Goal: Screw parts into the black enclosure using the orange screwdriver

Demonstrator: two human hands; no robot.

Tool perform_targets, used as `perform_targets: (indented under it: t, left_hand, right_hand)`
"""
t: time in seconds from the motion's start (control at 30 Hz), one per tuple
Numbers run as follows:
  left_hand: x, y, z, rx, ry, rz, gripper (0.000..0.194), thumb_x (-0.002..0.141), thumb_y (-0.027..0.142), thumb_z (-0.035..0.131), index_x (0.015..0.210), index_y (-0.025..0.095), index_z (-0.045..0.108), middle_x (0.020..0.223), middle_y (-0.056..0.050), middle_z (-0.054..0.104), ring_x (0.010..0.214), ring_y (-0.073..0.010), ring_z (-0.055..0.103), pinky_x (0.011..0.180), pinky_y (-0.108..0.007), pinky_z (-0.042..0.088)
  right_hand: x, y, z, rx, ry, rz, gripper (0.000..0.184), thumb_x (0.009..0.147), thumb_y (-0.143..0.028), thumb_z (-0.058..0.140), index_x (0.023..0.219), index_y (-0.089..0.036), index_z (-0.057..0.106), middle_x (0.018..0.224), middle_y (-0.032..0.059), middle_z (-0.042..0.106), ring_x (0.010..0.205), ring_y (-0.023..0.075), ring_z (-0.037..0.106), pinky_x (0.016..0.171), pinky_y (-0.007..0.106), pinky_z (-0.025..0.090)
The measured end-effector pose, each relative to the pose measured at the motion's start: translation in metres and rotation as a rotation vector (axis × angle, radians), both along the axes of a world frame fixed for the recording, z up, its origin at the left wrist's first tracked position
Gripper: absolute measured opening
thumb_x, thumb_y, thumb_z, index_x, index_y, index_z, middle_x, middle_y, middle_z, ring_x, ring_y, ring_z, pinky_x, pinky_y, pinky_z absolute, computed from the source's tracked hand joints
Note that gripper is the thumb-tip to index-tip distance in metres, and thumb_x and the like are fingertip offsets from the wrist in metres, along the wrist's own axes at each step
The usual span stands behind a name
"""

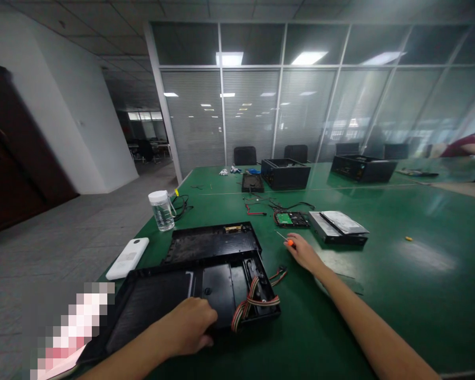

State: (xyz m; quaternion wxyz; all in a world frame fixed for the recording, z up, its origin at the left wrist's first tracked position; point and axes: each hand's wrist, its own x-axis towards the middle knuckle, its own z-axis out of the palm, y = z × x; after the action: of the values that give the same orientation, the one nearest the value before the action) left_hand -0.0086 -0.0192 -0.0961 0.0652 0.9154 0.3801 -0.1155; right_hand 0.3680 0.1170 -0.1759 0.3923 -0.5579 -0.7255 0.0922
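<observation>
My left hand (190,323) is closed at the near edge of a black metal computer case shell (158,293), which lies open on the green table. Its fingertips are partly hidden. A ribbon of striped wires (247,306) loops over the shell's right end. In my right hand (303,253) is a screwdriver (290,243) with an orange handle, its thin shaft pointing up and left, just above the table. Beyond that hand sit a hard drive (291,219) with a green circuit board and a silver optical drive (338,229).
Another black panel (214,243) lies behind the shell. To the left stand a water bottle (162,211) and a white power bank (127,258). Loose cables (293,206) and black case boxes (285,174) are farther back. A person's sleeve (465,145) shows at far right.
</observation>
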Motion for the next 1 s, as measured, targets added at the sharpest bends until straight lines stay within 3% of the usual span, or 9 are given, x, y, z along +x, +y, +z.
perform_targets:
  t: [0.07, 0.13, 0.2, 0.27, 0.4, 0.53, 0.7, 0.83, 1.0]
  left_hand:
    - [0.003, 0.018, 0.009, -0.075, -0.008, 0.016, 0.036, 0.067, 0.054, 0.065, 0.079, 0.019, 0.063, 0.076, -0.004, 0.063, 0.067, -0.0202, 0.06, 0.055, -0.026, 0.042]
    - [0.008, 0.043, 0.013, -0.101, -0.109, -0.047, 0.038, 0.076, 0.056, 0.055, 0.09, 0.022, 0.063, 0.078, -0.002, 0.063, 0.067, -0.0169, 0.059, 0.054, -0.024, 0.041]
    - [0.014, 0.071, 0.008, 0.112, -0.2, -0.108, 0.032, 0.081, 0.044, 0.056, 0.103, 0.022, 0.058, 0.089, -0.003, 0.062, 0.078, -0.0175, 0.058, 0.064, -0.025, 0.043]
    - [0.019, 0.097, -0.005, 0.332, -0.161, -0.182, 0.019, 0.081, 0.029, 0.057, 0.097, 0.02, 0.059, 0.092, -0.006, 0.06, 0.086, -0.0202, 0.055, 0.068, -0.027, 0.042]
    - [0.019, 0.128, -0.031, 0.482, -0.086, -0.329, 0.011, 0.084, 0.012, 0.049, 0.081, 0.016, 0.058, 0.082, -0.007, 0.057, 0.081, -0.0191, 0.051, 0.066, -0.028, 0.039]
    - [0.015, 0.136, -0.037, 0.534, -0.09, -0.405, 0.012, 0.085, 0.009, 0.045, 0.085, 0.016, 0.056, 0.083, -0.007, 0.056, 0.079, -0.0184, 0.05, 0.066, -0.029, 0.038]
    - [0.016, 0.137, -0.031, 0.532, -0.084, -0.421, 0.011, 0.086, 0.011, 0.043, 0.086, 0.015, 0.053, 0.083, -0.007, 0.056, 0.077, -0.0182, 0.051, 0.066, -0.028, 0.04]
    - [0.037, 0.133, -0.021, 0.483, -0.141, -0.294, 0.012, 0.087, 0.012, 0.039, 0.093, 0.015, 0.049, 0.085, -0.006, 0.057, 0.075, -0.0169, 0.054, 0.068, -0.026, 0.042]
    - [0.073, 0.134, -0.02, 0.321, -0.211, -0.266, 0.01, 0.088, 0.018, 0.041, 0.095, 0.017, 0.049, 0.086, -0.005, 0.06, 0.078, -0.0173, 0.058, 0.071, -0.025, 0.044]
  right_hand:
    - [-0.017, -0.004, 0.002, -0.031, 0.169, 0.127, 0.019, 0.075, -0.035, 0.056, 0.085, -0.021, 0.064, 0.101, 0.006, 0.06, 0.096, 0.0213, 0.054, 0.094, 0.038, 0.037]
    - [-0.03, -0.008, 0.004, -0.057, 0.234, 0.205, 0.019, 0.074, -0.036, 0.058, 0.084, -0.022, 0.065, 0.096, 0.0049, 0.062, 0.093, 0.0208, 0.054, 0.093, 0.038, 0.037]
    - [-0.037, -0.011, 0.005, -0.056, 0.21, 0.252, 0.019, 0.075, -0.036, 0.057, 0.085, -0.022, 0.065, 0.095, 0.0048, 0.062, 0.092, 0.0201, 0.054, 0.092, 0.037, 0.038]
    - [-0.038, -0.013, 0.003, -0.035, 0.164, 0.279, 0.019, 0.078, -0.034, 0.055, 0.087, -0.021, 0.065, 0.096, 0.005, 0.061, 0.091, 0.0193, 0.054, 0.091, 0.036, 0.038]
    - [-0.031, -0.013, 0.0, -0.016, 0.137, 0.271, 0.02, 0.081, -0.034, 0.051, 0.087, -0.02, 0.065, 0.093, 0.0054, 0.061, 0.089, 0.0184, 0.055, 0.088, 0.035, 0.039]
    - [-0.031, -0.014, 0.002, -0.033, 0.18, 0.259, 0.022, 0.081, -0.037, 0.051, 0.085, -0.02, 0.065, 0.091, 0.0048, 0.061, 0.087, 0.0183, 0.055, 0.087, 0.034, 0.04]
    - [-0.038, -0.018, 0.007, -0.024, 0.167, 0.305, 0.024, 0.083, -0.039, 0.049, 0.084, -0.02, 0.064, 0.088, 0.0048, 0.061, 0.085, 0.0185, 0.054, 0.085, 0.033, 0.04]
    - [-0.038, -0.019, 0.009, -0.043, 0.051, 0.309, 0.031, 0.087, -0.041, 0.04, 0.081, -0.018, 0.06, 0.081, 0.0048, 0.059, 0.079, 0.017, 0.054, 0.079, 0.031, 0.042]
    - [-0.035, -0.018, 0.01, -0.042, -0.02, 0.315, 0.032, 0.088, -0.041, 0.038, 0.083, -0.019, 0.06, 0.085, 0.0057, 0.061, 0.082, 0.0175, 0.055, 0.08, 0.031, 0.042]
